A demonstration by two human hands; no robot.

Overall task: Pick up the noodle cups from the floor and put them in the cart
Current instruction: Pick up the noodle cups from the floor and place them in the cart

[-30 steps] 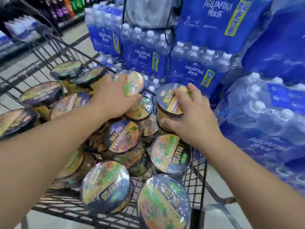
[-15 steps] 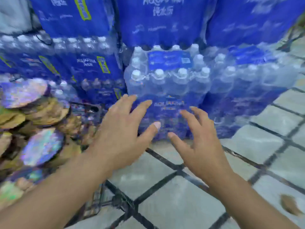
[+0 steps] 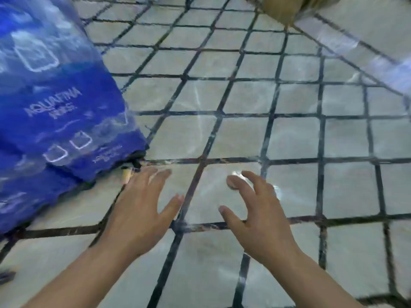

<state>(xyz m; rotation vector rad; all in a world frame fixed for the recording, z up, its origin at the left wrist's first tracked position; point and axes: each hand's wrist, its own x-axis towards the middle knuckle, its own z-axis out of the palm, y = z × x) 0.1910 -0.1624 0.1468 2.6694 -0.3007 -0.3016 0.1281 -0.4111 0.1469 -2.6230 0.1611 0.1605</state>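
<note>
While your left hand [image 3: 142, 210] and right hand [image 3: 258, 216] hover over the tiled floor [image 3: 289, 134], both have their fingers spread wide and relaxed, holding nothing. No noodle cups show anywhere ahead of your fingertips, and the cart is out of view, so you cannot tell where the next cup lies. Judged from the task, a cup should be light, thin-walled and easy to dent, with a slick film lid; take it around the rim or upper wall, not by squeezing the middle. Just beyond your left fingertips sits the corner of a blue water-bottle pack [image 3: 55, 107], the one edge to mind. Ahead of and beside your right fingers the floor gives broad room to reach.
</note>
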